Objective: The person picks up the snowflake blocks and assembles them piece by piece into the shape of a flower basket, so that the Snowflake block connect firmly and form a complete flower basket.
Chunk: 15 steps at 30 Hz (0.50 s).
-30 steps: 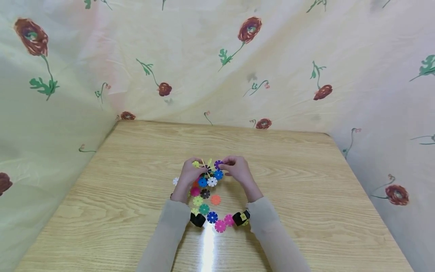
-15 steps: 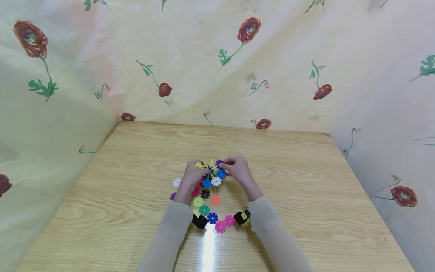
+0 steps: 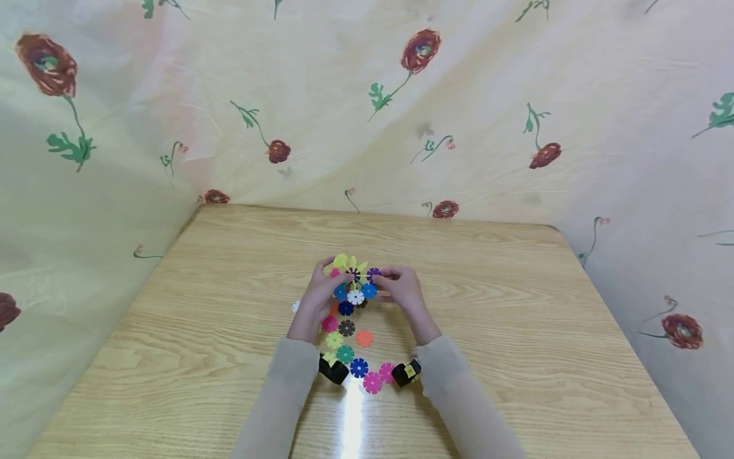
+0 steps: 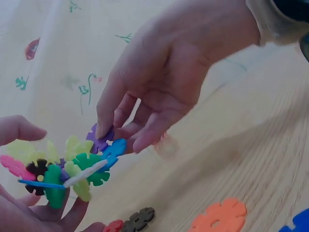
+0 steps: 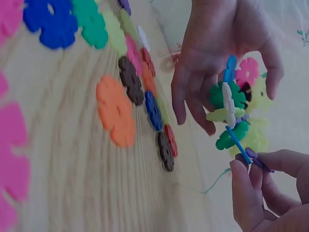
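My left hand [image 3: 322, 292] holds a cluster of interlocked plastic snowflake discs, its thumb and fingers around the left side. Yellow discs [image 3: 341, 261] stick up at the back of the cluster. A white disc [image 3: 355, 297] faces forward between two blue ones, and green discs [image 4: 91, 166] show in the left wrist view. On the cluster's right side, my right hand [image 3: 403, 290] pinches a purple disc [image 3: 374, 275] between thumb and forefinger. That purple disc sits against a blue disc [image 4: 114, 151]; whether their slots are joined is hard to tell.
Loose discs lie on the wooden table [image 3: 504, 299] below the hands: an orange one [image 3: 364, 338], a black one [image 3: 346, 327], a teal one [image 3: 345, 354], a blue one [image 3: 359, 367] and several pink ones. A floral cloth [image 3: 344, 95] hangs behind the table.
The cluster has risen slightly and turned in my left hand, so its yellow discs now stand up at the back. A dark blue disc on the table has come into view. My right hand keeps its pinch.
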Available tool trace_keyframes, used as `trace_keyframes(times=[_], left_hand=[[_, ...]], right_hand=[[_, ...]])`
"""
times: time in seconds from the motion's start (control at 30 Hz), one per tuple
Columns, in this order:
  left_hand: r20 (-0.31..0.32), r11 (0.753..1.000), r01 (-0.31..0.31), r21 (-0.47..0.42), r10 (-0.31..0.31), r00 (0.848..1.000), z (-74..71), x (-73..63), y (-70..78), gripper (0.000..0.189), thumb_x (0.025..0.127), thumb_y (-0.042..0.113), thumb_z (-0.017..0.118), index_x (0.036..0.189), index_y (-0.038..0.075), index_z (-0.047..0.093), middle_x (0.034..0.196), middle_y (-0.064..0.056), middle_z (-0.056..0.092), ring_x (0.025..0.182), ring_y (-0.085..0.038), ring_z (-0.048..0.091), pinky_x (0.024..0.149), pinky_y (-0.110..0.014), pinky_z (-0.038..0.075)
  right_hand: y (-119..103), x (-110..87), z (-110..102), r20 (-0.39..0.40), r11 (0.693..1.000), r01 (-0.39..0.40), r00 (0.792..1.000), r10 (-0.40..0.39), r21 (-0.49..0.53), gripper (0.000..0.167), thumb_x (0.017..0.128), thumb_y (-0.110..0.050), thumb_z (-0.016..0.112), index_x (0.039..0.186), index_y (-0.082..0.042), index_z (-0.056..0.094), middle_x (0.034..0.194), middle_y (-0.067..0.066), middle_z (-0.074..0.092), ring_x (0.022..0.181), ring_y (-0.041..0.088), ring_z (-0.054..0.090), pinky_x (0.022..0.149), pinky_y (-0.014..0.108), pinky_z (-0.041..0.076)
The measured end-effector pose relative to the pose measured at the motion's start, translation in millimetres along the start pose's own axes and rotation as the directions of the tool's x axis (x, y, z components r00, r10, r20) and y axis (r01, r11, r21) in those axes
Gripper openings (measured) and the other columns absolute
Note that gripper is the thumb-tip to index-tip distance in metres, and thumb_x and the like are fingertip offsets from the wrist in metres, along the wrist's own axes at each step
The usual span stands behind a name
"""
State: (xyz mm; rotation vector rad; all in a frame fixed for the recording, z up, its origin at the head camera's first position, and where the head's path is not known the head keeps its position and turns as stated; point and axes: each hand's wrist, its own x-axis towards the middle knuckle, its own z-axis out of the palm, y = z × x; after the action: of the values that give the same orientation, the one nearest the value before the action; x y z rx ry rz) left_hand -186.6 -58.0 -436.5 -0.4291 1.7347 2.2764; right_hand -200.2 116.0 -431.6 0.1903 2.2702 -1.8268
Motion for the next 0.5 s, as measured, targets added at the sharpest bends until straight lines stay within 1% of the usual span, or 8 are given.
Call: trace_keyframes(times=[0.07, 0.1, 0.17, 0.33, 0.4, 0.5], left_hand=[[-0.003, 1.0, -0.004, -0.031, 0.004, 1.0, -0.1, -0.3, 0.9, 0.075, 0.088, 0.006, 0.066, 0.15, 0.016, 0.025, 0.156, -0.019, 0.017, 0.135, -0.037, 0.032, 0.11, -0.059, 0.034], [-0.002, 0.999, -0.005, -0.037, 0.005, 1.0, -0.2, -0.1, 0.9, 0.075, 0.088, 0.007, 0.067, 0.149, 0.015, 0.025, 0.156, -0.018, 0.017, 0.135, -0.037, 0.033, 0.11, -0.059, 0.035], [-0.003, 0.999, -0.002, -0.04, 0.002, 1.0, 0.0, 0.1, 1.3, 0.074, 0.088, 0.007, 0.067, 0.149, 0.015, 0.027, 0.155, -0.017, 0.02, 0.135, -0.037, 0.033, 0.111, -0.06, 0.034], [-0.007, 0.999, 0.001, -0.039, -0.001, 1.0, 0.6, 2.6, 0.0, 0.069, 0.087, 0.006, 0.067, 0.146, 0.013, 0.033, 0.15, -0.014, 0.035, 0.136, -0.034, 0.035, 0.113, -0.06, 0.03], [-0.01, 0.999, -0.012, -0.051, 0.011, 1.0, 1.1, 3.4, -0.2, 0.065, 0.087, 0.003, 0.066, 0.145, 0.01, 0.036, 0.147, -0.014, 0.04, 0.134, -0.033, 0.038, 0.114, -0.055, 0.032], [-0.023, 0.998, -0.043, -0.039, 0.042, 0.999, 1.4, 4.4, -0.9, 0.06, 0.089, 0.001, 0.062, 0.143, 0.006, 0.038, 0.143, -0.016, 0.043, 0.131, -0.031, 0.042, 0.114, -0.047, 0.036]], right_hand=[[-0.7, -2.1, 1.0, 0.001, 0.999, -0.017, 1.0, 0.017, 0.03, 0.017, 0.092, -0.007, 0.064, 0.104, 0.005, 0.065, 0.089, 0.006, 0.063, 0.072, 0.011, 0.064, 0.071, 0.036, 0.061], [-1.0, -3.1, 1.4, 0.004, 0.999, -0.024, 1.0, 0.024, 0.043, 0.017, 0.092, -0.007, 0.064, 0.104, 0.006, 0.065, 0.09, 0.007, 0.064, 0.073, 0.011, 0.064, 0.071, 0.037, 0.061], [-1.6, -5.6, 2.1, 0.014, 0.997, -0.039, 0.999, 0.039, 0.067, 0.018, 0.092, -0.007, 0.064, 0.105, 0.006, 0.064, 0.092, 0.007, 0.064, 0.075, 0.012, 0.065, 0.073, 0.037, 0.061], [-1.0, -11.6, 3.4, 0.057, 0.99, -0.068, 0.996, 0.062, 0.122, 0.02, 0.092, -0.006, 0.063, 0.107, 0.006, 0.064, 0.095, 0.007, 0.066, 0.08, 0.014, 0.066, 0.076, 0.039, 0.06], [-0.5, -13.7, 4.4, 0.082, 0.985, -0.081, 0.994, 0.069, 0.15, 0.021, 0.091, -0.006, 0.063, 0.108, 0.007, 0.063, 0.095, 0.007, 0.066, 0.082, 0.014, 0.066, 0.078, 0.039, 0.06], [0.1, -16.8, 6.9, 0.127, 0.981, -0.084, 0.99, 0.062, 0.176, 0.023, 0.092, -0.005, 0.063, 0.111, 0.009, 0.061, 0.095, 0.007, 0.067, 0.083, 0.014, 0.067, 0.081, 0.041, 0.059]])
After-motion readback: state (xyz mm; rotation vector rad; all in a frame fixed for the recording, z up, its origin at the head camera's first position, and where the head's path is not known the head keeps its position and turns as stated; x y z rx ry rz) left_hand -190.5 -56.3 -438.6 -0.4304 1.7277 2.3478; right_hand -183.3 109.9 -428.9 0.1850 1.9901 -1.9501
